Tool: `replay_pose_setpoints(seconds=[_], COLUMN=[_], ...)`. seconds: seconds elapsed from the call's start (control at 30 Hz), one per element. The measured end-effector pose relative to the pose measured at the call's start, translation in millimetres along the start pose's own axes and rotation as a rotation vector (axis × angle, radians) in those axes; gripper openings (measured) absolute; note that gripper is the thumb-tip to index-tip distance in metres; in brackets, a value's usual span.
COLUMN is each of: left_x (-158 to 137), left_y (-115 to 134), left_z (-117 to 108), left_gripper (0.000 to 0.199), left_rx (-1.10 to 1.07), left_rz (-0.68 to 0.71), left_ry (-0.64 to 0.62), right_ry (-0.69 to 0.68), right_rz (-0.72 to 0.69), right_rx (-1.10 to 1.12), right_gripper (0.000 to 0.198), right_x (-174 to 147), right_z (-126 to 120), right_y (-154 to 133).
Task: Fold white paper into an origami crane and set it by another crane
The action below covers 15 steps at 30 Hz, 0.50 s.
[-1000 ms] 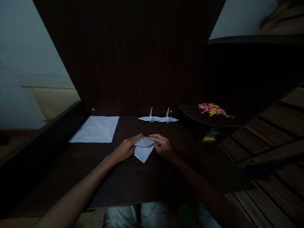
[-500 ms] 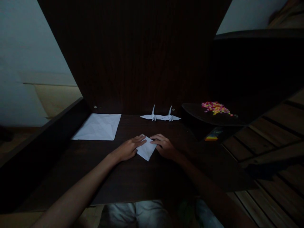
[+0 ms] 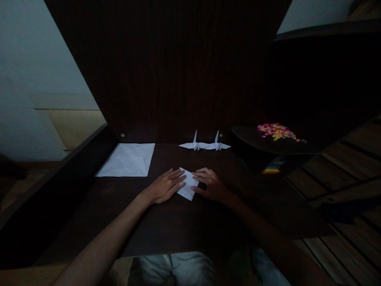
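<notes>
A small white folded paper [image 3: 188,184], diamond-shaped with one corner toward me, lies flat on the dark wooden table [image 3: 166,226]. My left hand [image 3: 166,185] rests over its left side, fingers stretched out and pressing on the paper. On the right edge, my right hand [image 3: 210,184] touches the paper with its fingers extended and thumb apart. Both hands cover parts of the paper's edges. Behind them stand two white paper cranes [image 3: 196,146], side by side with wings touching or overlapping.
Creased white paper sheets [image 3: 127,159] lie at the back left, beside a low side panel [image 3: 59,186]. At right, a rounded dark shelf [image 3: 247,139] bears a heap of small colourful pieces [image 3: 278,131]. Below it sits a colourful item [image 3: 271,169]. A tall dark panel [image 3: 166,71] closes the back.
My right thumb has come away from the other fingers and down onto the paper's right side. The left thumb now lies on the paper. The whole view has shifted slightly.
</notes>
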<state>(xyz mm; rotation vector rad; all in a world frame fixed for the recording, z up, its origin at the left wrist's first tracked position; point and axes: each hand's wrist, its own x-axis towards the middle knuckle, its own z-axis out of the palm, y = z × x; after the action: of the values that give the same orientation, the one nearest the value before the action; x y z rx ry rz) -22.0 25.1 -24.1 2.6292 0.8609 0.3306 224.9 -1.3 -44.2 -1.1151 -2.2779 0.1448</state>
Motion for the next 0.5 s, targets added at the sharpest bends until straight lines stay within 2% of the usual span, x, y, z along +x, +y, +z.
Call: replay_pose_setpoints(seconds=[0.2,0.4,0.5], left_x=[0.5,0.6,0.8], left_y=[-0.3,-1.0,-1.7], left_z=[-0.1,0.0,3.2], left_gripper=[0.051,0.057,0.062], left_rx=[0.071,0.083,0.114], left_rz=[-0.043,-0.051,-0.078], left_ry=[0.029,0.004,0.005], right_ry=[-0.075,-0.096,-0.110], right_rz=[0.033,0.075,0.036], right_rx=[0.010,0.001,0.001], right_gripper=[0.055,0.052,0.048], right_x=[0.3,-1.6,-1.8], right_z=[-3.4,-3.6,-4.6], right_y=[-5.2,-2.9,-2.9])
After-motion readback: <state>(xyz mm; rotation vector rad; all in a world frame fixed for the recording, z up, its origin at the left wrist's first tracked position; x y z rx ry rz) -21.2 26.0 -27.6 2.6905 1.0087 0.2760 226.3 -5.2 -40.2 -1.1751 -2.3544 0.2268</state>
